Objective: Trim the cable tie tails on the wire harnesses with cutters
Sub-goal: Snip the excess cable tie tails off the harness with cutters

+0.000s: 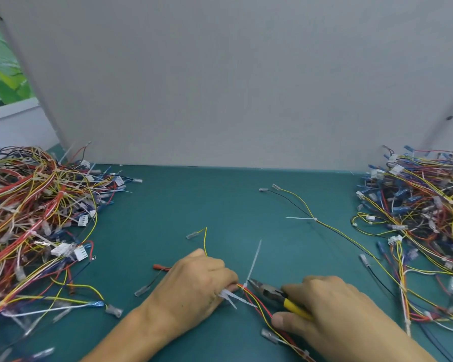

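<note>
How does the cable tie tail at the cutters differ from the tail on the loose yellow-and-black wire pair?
The near tail points away from the person, its base at the tip of the cutters; the far tail points left, with no tool near it. The near tail ties red and yellow wires gripped by the left hand; the far tail ties yellow and black wires lying free on the mat. Both are white and untrimmed.

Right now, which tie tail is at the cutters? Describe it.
On the teal table, find the yellow-handled cutters in the right hand. A white cable tie tail rises at their nose. It points away; tails by the left hand angle back.
</note>
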Demonstrator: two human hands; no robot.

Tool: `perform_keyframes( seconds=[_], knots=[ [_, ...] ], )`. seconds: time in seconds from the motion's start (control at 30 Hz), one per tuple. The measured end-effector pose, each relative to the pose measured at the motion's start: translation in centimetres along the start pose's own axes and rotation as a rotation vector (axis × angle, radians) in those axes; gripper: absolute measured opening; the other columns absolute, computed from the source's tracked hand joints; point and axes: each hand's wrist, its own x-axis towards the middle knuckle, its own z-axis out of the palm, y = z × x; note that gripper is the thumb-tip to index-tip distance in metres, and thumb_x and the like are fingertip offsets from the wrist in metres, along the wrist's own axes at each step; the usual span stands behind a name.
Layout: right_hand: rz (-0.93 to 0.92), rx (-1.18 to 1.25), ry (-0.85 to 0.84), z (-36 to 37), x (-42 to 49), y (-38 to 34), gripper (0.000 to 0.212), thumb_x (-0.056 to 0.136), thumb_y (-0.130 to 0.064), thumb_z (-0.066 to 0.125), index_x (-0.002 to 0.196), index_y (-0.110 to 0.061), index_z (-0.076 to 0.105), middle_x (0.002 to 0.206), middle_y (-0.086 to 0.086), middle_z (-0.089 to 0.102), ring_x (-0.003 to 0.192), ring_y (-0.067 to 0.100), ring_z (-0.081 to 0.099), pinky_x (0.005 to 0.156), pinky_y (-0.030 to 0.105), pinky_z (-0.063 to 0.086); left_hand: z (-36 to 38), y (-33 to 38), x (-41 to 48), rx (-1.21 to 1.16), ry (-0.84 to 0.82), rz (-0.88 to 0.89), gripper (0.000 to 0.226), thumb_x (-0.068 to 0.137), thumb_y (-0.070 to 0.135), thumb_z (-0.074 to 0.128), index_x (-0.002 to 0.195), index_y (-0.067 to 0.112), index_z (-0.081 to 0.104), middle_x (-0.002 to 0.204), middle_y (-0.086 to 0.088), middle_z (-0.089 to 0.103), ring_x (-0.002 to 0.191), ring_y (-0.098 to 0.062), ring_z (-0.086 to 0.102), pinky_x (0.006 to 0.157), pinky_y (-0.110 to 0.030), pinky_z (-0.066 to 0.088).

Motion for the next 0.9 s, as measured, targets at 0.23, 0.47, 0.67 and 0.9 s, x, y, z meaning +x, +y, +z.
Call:
perform_keyframes(
  seconds=[0.23, 0.47, 0.67, 0.9],
  knots=[
    [0.001, 0.001, 0.006, 0.4, 0.4, -0.3, 0.042, 0.082, -0.07, 0.049, 0.086, -0.029, 0.042, 0.081, -0.008, 0.038, 0.085, 0.023, 0.041, 0.055, 0.022, 0.027, -0.2, 0.1, 0.1, 0.004, -0.026, -0.004, 0.012, 0.078, 0.025, 0.07, 0.066, 0.022, 0.068, 0.055, 0.008, 0.051, 0.049, -0.012, 0.048, 0.051, -0.02, 0.042],
    [-0.013, -0.032, 0.013, 0.2, 0.3, -0.3, 0.045, 0.081, -0.069, 0.051, 0.073, -0.027, 0.036, 0.08, -0.005, 0.038, 0.082, 0.025, 0.042, 0.055, 0.023, 0.029, -0.4, 0.3, 0.0, -0.006, -0.067, -0.015, 0.011, 0.077, 0.025, 0.071, 0.066, 0.022, 0.068, 0.055, 0.008, 0.051, 0.048, -0.011, 0.047, 0.051, -0.019, 0.041],
    [-0.027, -0.074, 0.019, 0.5, 0.2, -0.7, 0.038, 0.084, -0.066, 0.05, 0.087, -0.03, 0.038, 0.086, -0.004, 0.036, 0.083, 0.028, 0.037, 0.062, 0.034, 0.031, -1.6, 0.1, 0.8, -0.124, -0.107, -0.203, 0.017, 0.084, 0.04, 0.061, 0.09, 0.026, 0.07, 0.071, 0.01, 0.064, 0.067, -0.01, 0.059, 0.063, -0.02, 0.043],
    [-0.026, -0.097, 0.011, 0.7, 0.1, -1.2, 0.034, 0.086, -0.063, 0.049, 0.09, -0.031, 0.04, 0.086, -0.004, 0.031, 0.087, 0.03, 0.041, 0.068, 0.035, 0.031, -0.4, 0.7, 3.5, -0.206, -0.227, -0.22, 0.03, 0.094, 0.042, 0.053, 0.09, 0.017, 0.071, 0.083, -0.001, 0.068, 0.08, -0.018, 0.061, 0.075, -0.034, 0.045]
  ],
)
